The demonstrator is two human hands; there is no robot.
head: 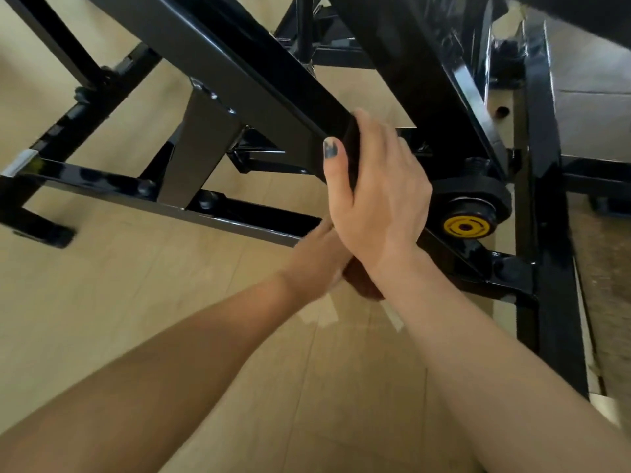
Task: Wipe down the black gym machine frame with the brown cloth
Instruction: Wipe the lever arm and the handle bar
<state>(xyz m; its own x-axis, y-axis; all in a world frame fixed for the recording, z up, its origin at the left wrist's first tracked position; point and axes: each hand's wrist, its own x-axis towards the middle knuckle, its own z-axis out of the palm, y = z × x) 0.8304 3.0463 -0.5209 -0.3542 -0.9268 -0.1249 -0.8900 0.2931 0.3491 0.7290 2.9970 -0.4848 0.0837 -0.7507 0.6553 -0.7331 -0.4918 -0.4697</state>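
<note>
Here the right hand [379,196] wraps over the lower end of a slanted black beam [239,76] of the gym machine frame [543,233], thumb on the near face and fingers curled across the far side, with the brown cloth [353,155] pressed between palm and metal. Only a dark strip of that cloth shows beside the thumb, and another dark brown bunch [363,283] hangs out below the wrist, just under the beam. The thumbnail carries chipped dark polish.

The left hand [317,254] reaches in from lower left and lies tucked under the right wrist, close against the hanging part of the cloth. It is blurred and partly covered, so whether it pinches the cloth or merely touches it cannot be told.

Just right of the beam's lower end sits a round black pivot housing with a yellow cap [465,227]. Left of the beam, a short angled strut [201,155] joins it to a low horizontal rail [102,186] that runs along the pale wooden floor [119,302]. Beyond the pivot, a thick base bar of the frame runs toward the bottom right corner. Both bare forearms enter from the bottom edge and converge at the beam.
</note>
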